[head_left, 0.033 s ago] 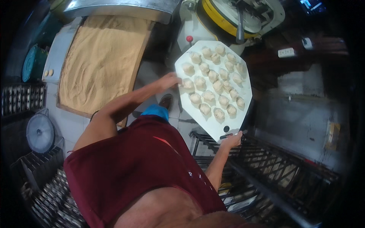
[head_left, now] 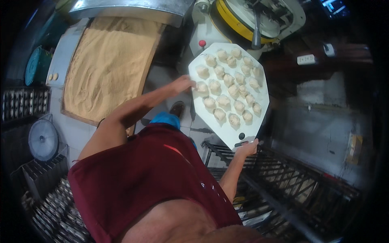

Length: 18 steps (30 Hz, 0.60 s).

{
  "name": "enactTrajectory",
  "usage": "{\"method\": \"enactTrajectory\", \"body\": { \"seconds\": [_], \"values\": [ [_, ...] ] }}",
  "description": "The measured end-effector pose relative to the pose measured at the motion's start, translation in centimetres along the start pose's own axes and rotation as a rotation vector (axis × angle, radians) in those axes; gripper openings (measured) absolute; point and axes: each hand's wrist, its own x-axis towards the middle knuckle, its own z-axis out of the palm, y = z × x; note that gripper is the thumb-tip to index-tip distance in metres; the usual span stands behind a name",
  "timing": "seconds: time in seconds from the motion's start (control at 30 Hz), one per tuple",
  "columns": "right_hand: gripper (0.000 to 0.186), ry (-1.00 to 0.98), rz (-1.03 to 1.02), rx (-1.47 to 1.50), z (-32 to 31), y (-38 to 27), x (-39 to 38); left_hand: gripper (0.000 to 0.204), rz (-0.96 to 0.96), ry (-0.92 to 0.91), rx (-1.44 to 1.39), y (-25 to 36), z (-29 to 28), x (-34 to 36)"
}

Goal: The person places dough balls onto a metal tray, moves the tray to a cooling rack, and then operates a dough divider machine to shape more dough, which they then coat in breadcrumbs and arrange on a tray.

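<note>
A white board (head_left: pixel 225 131) with cut corners and a narrowing near end is held up in front of me, to the right of my body. Several pale lumps of dough (head_left: pixel 233 90) lie spread over it. My left hand (head_left: pixel 183 84) grips the board's left edge, close to one dough lump. At the near end, my right hand (head_left: pixel 248 148) is closed round the edge by the handle slot, next to a round dark hole. The undersides of both hands are hidden.
A wooden-framed tray (head_left: pixel 81 117) of tan powder lies left. Beyond the board stands a machine with a yellow ring (head_left: pixel 227 18) and red knob (head_left: pixel 202 43). A dark metal rack (head_left: pixel 279 198) is at the lower right. A round grey fan-like disc (head_left: pixel 43 140) stands far left.
</note>
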Motion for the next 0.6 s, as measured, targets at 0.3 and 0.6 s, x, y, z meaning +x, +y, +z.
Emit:
{"method": "enactTrajectory", "body": {
  "seconds": [0.3, 0.6],
  "values": [
    [0.023, -0.373, 0.094, 0.097, 3.5, 3.7, 5.4, 0.034, 0.141, 0.183, -0.208, 6.2, 2.5, 2.5],
    [0.027, -0.701, 0.279, 0.114, 15.8, 1.5, 3.2, 0.032, 0.184, 0.432, 0.134, 7.3, 2.8, 6.8]
  ]
}}
